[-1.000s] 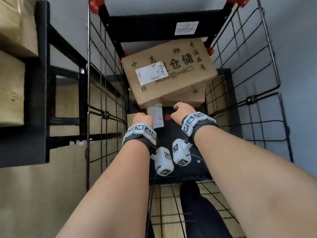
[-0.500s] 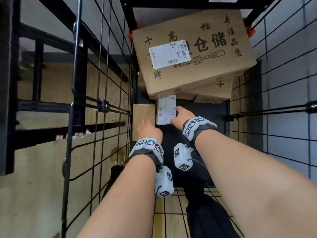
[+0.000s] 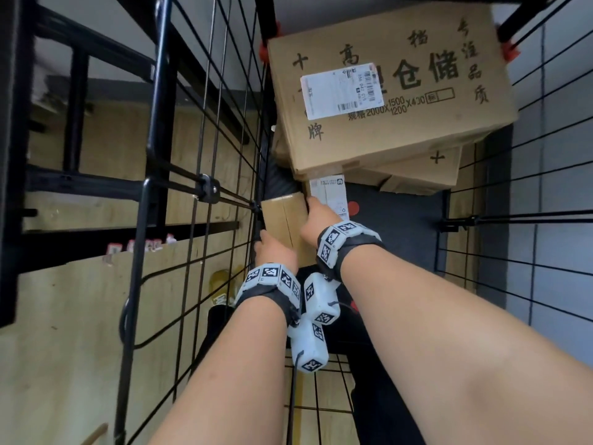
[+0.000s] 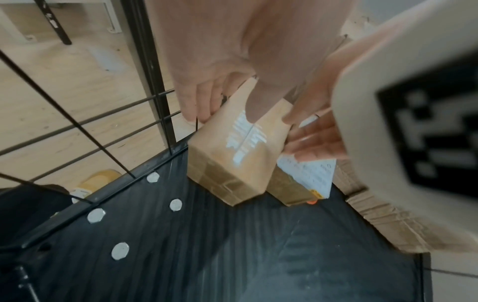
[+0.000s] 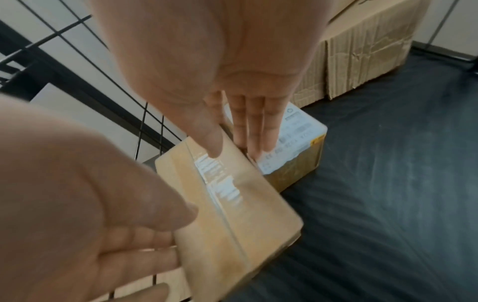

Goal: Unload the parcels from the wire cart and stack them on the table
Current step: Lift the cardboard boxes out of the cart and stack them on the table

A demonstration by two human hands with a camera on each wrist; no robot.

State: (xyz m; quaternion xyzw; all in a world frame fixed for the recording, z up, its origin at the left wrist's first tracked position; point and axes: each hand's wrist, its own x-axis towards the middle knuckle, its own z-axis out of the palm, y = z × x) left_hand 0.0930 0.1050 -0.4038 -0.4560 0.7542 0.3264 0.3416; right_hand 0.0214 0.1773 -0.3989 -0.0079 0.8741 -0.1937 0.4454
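Observation:
A small brown taped box (image 3: 282, 220) (image 4: 232, 155) (image 5: 232, 214) stands on the wire cart's black floor (image 3: 401, 226), against the left wire wall (image 3: 205, 187). My left hand (image 3: 272, 248) (image 4: 222, 114) holds its left edge, fingers down the wall side and thumb on top. My right hand (image 3: 316, 220) (image 5: 238, 147) has straight fingers (image 5: 248, 132) slid into the gap between this box and a white-labelled small box (image 3: 330, 194) (image 5: 294, 143), thumb on the taped top. Both wrist views are blurred.
A large printed cardboard box (image 3: 385, 91) lies on another carton (image 3: 426, 171) at the cart's far end, overhanging the labelled box. Wire walls close both sides. Beyond the left wall are a black frame (image 3: 77, 101), wood floor and a yellow slipper (image 3: 221, 284).
Both hands have moved left and down from the cart floor near the labelled box onto the sides of the taped box. My head has come closer to the cart.

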